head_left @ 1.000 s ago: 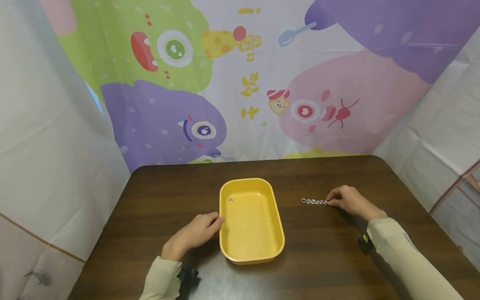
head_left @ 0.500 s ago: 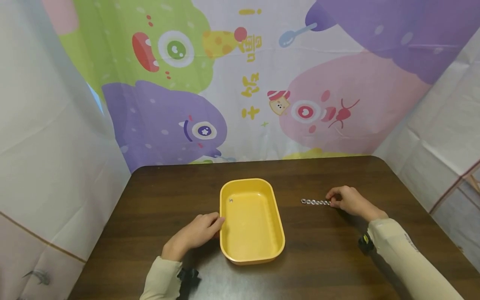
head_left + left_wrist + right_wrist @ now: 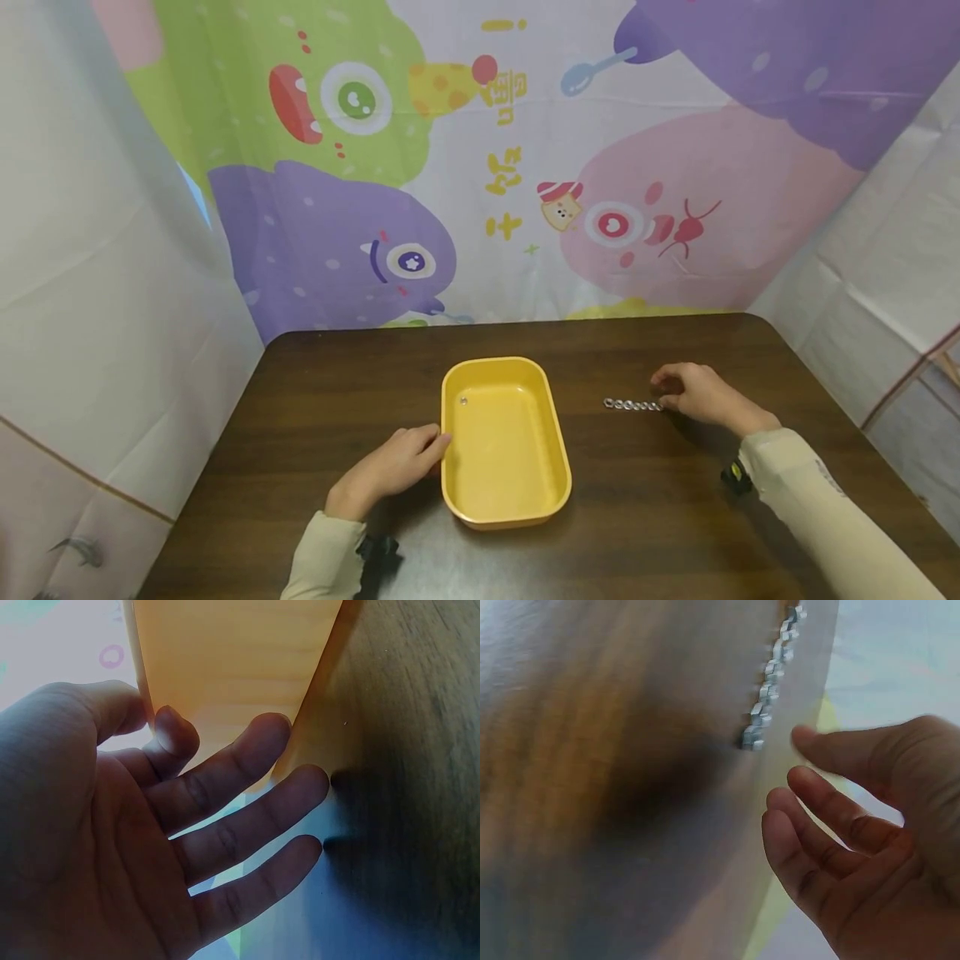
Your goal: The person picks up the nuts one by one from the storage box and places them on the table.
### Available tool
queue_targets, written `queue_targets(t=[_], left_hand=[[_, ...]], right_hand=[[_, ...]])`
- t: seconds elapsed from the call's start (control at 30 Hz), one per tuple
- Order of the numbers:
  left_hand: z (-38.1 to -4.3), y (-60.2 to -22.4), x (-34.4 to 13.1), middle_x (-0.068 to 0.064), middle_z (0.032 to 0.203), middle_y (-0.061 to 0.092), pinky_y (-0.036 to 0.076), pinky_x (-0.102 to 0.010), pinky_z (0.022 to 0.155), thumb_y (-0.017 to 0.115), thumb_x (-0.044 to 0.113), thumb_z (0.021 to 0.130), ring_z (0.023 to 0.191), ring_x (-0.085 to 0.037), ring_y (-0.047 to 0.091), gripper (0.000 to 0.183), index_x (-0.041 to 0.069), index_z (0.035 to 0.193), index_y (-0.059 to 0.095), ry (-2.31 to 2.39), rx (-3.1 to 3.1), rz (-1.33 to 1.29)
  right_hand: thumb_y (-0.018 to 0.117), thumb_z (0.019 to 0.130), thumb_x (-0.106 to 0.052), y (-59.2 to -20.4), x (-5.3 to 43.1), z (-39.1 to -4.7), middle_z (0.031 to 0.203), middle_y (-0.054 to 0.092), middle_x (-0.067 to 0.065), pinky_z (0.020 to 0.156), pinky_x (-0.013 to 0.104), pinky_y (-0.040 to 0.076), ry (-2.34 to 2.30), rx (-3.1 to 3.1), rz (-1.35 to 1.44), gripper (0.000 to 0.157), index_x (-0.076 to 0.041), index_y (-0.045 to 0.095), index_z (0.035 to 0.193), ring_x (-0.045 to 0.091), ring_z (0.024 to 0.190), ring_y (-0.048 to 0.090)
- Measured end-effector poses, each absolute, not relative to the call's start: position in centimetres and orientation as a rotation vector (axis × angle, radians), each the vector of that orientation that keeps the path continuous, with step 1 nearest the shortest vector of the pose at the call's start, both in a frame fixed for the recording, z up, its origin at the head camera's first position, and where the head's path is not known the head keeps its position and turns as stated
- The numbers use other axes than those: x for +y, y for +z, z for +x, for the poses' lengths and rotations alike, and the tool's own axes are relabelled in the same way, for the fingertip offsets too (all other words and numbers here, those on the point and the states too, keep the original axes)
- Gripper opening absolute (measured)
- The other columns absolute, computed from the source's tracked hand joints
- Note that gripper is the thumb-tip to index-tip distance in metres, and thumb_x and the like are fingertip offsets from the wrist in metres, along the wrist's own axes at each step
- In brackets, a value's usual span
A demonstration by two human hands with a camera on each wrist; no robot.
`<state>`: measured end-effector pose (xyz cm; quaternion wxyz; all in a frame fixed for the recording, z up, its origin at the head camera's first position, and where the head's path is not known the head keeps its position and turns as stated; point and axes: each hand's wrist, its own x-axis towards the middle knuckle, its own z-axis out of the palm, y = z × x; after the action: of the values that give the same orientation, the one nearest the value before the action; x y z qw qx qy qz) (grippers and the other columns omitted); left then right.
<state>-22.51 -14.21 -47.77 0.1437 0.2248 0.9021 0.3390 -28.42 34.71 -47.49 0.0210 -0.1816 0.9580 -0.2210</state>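
Observation:
A yellow rectangular tray [image 3: 506,518] stands on the table. My left hand [image 3: 401,461] grips its left rim, thumb over the edge; in the left wrist view the index finger lies against the outer wall [image 3: 232,652] and the other fingers spread below. One small metal nut [image 3: 463,402] lies inside the tray near its far left corner. To the right, several metal nuts [image 3: 633,406] form a straight row, packed side by side. My right hand [image 3: 701,393] hovers at the row's right end. In the right wrist view its thumb and fingers are apart, with nothing between them.
The dark wooden table [image 3: 352,375] carries the tray and the row. Behind it hangs a cartoon-printed cloth [image 3: 502,275], and pale sheets flank both sides. Both wrists wear black straps.
My right hand has drawn its fingers off the nut at the row's right end and lifted slightly; that nut stays in line. My left hand and the tray keep their places.

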Motion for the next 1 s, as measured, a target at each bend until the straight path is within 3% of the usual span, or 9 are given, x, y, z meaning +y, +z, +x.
queue_targets(t=[0.27, 0.43, 0.73, 1.0], left_hand=[[-22.5, -47.8, -14.1, 0.002, 0.073, 0.056, 0.042, -0.029, 0.060, 0.043, 0.031, 0.112, 0.062, -0.013, 0.050, 0.032, 0.013, 0.089, 0.058, 0.967, 2.617, 0.660], [-22.5, -47.8, -14.1, 0.002, 0.073, 0.056, 0.041, -0.029, 0.060, 0.043, 0.031, 0.112, 0.062, -0.013, 0.049, 0.033, 0.013, 0.088, 0.058, 0.966, 2.618, 0.658], [-22.5, -48.0, -14.0, 0.001, 0.073, 0.056, 0.042, -0.029, 0.060, 0.043, 0.030, 0.112, 0.062, -0.013, 0.050, 0.032, 0.012, 0.089, 0.058, 0.951, 2.625, 0.640], [-22.5, -47.7, -14.0, 0.001, 0.073, 0.057, 0.042, -0.030, 0.060, 0.042, 0.030, 0.112, 0.062, -0.013, 0.051, 0.033, 0.012, 0.090, 0.059, 0.969, 2.609, 0.655]], right_hand=[[0.073, 0.097, -0.022, -44.4, 32.7, -28.2, 0.130, 0.065, 0.025, 0.096, 0.058, 0.051, -0.671, 2.957, -0.691, 0.048, 0.005, 0.058, 0.134, 0.044, 0.117, 0.063], [0.072, 0.097, -0.026, -42.3, 29.9, -27.9, 0.137, 0.061, 0.026, 0.101, 0.059, 0.049, -0.686, 2.938, -0.725, 0.057, 0.004, 0.052, 0.142, 0.046, 0.125, 0.059], [0.073, 0.096, -0.033, -39.9, 24.5, -28.5, 0.138, 0.062, 0.015, 0.104, 0.052, 0.050, -0.724, 2.849, -0.873, 0.056, -0.007, 0.054, 0.142, 0.034, 0.125, 0.061], [0.071, 0.098, -0.036, -38.6, 20.3, -29.3, 0.144, 0.059, 0.009, 0.108, 0.050, 0.048, -0.788, 2.695, -0.909, 0.056, -0.010, 0.053, 0.144, 0.030, 0.131, 0.059]])
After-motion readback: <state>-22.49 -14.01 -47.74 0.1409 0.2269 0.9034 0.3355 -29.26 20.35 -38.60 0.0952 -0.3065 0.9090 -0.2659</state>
